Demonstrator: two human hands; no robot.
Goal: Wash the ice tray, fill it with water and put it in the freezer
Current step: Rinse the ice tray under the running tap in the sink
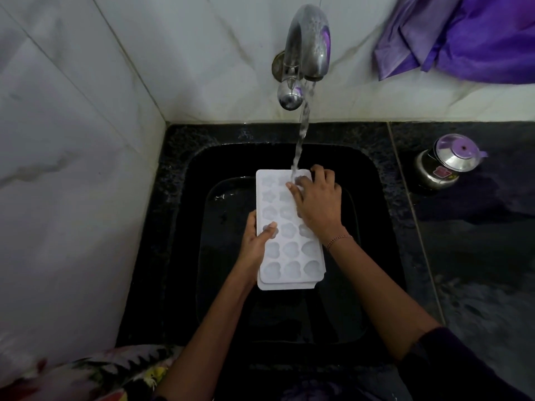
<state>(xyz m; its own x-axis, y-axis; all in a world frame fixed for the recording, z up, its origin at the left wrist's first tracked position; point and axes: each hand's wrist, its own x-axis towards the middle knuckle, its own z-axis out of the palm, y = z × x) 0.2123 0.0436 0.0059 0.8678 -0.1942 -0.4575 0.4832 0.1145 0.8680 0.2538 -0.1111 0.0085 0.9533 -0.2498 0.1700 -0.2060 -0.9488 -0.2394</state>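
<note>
The ice tray (285,247) is being held over the black sink (185,227), lengthwise away from the person, with its far end under the running water (302,131). It is a white, matte plastic rectangle with rounded corners, and its moulds are sitting three across in soft flower and heart shapes. A second white layer is showing just beneath its near end.

The left hand (256,241) is gripping the tray's left long edge, its thumb pressing down on top beside a mould and its fingers tucking underneath. The right hand (317,204) is lying over the far right part of the tray, its fingers bending round the far corner and its thumb reaching across the moulds where the stream is landing. A thin beaded bracelet (338,240) is circling that wrist.

The water is falling in a clear, rippling column from a curved, spotted chrome tap (308,44) that is jutting from the pale, veined tile wall (86,140). To the right, a rounded steel pot (445,164) with a domed lid is standing on the dark, speckled stone surface (477,256). A glossy purple cloth (469,36) is hanging in folds at the upper right.
</note>
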